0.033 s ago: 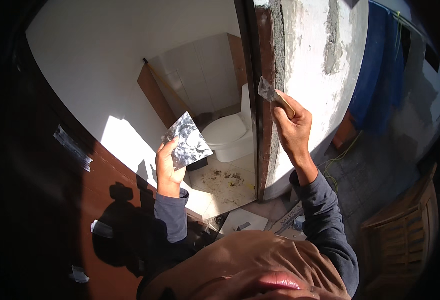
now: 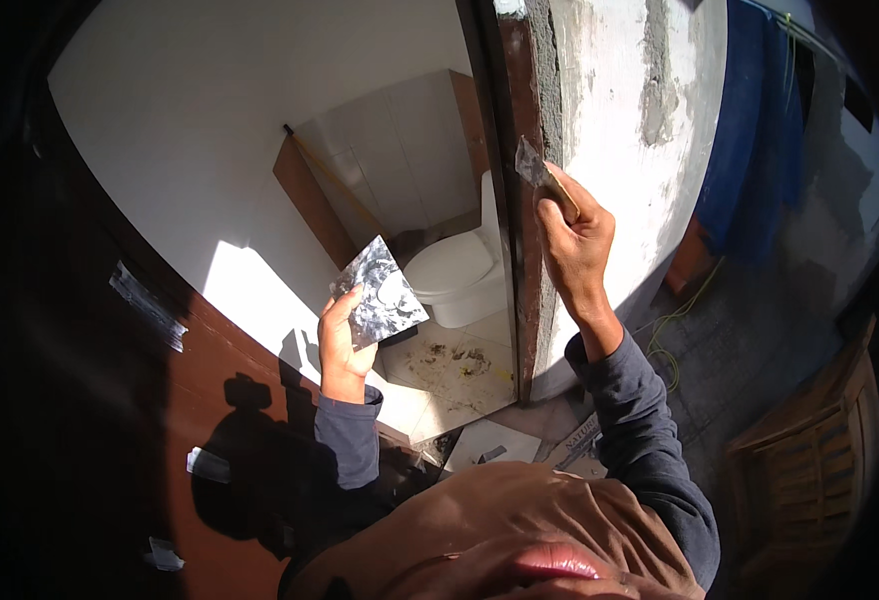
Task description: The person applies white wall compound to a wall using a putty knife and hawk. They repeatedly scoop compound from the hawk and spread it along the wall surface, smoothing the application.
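My right hand [image 2: 578, 245] grips a putty knife [image 2: 532, 164] by its short tan handle. The knife's greyish blade points up and left, level with the brown door jamb [image 2: 522, 90]; whether it touches the jamb I cannot tell. Beside the jamb runs a rough grey strip of mortar [image 2: 546, 110] at the edge of the patchy white wall [image 2: 610, 120]. My left hand [image 2: 343, 338] holds a flat square plate [image 2: 385, 295] smeared grey and white, thumb on its upper face. The plate is tilted, away from the wall.
Beyond the doorway stands a white toilet [image 2: 455, 275], with dark crumbs [image 2: 450, 358] on the tiles before it. A brown door [image 2: 195, 390] with tape patches is at left. Blue sheeting [image 2: 745, 140], a yellow-green cord [image 2: 685, 310] and a wooden slatted piece [image 2: 810, 450] are at right.
My right hand and the putty knife have shifted slightly up and left. My left hand with the plate sits a little lower and further right. Both hands keep their grips.
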Available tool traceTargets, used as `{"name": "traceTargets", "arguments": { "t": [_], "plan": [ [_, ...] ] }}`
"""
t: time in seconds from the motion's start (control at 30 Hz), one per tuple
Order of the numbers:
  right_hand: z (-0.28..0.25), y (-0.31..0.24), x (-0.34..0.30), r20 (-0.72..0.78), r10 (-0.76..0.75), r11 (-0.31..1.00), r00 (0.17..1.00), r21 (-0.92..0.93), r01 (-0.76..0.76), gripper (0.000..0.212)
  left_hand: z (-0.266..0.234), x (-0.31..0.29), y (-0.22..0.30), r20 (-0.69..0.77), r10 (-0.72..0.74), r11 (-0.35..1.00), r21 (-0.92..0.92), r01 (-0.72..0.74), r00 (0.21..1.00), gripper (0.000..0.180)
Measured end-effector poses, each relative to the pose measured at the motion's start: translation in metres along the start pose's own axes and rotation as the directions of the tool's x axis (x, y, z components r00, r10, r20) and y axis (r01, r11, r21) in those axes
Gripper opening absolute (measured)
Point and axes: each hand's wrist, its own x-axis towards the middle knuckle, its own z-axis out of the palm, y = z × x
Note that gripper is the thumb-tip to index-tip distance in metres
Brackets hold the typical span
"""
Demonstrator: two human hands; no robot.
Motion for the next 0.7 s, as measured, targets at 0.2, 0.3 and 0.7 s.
{"name": "traceTargets", "arguments": {
  "t": [0.2,0.3,0.7],
  "plan": [
    [0.049,0.038,0.056,-0.32,-0.067,0.973,0.945,0.189,0.133,0.028,-0.048,-0.016,-0.019,-0.149,-0.196,0.98,-0.006,0.198,0.969,0.02],
    [0.049,0.05,0.057,-0.385,0.069,0.967,0.92,0.254,0.034,0.029,-0.072,-0.035,-0.015,-0.237,-0.261,0.965,-0.037,0.259,0.936,0.021],
    [0.101,0.009,0.143,-0.357,-0.234,0.744,0.904,-0.664,-0.07,0.043,-0.111,-0.052,-0.001,-0.326,-0.26,0.961,0.007,0.277,0.909,0.018]
  ]
}}
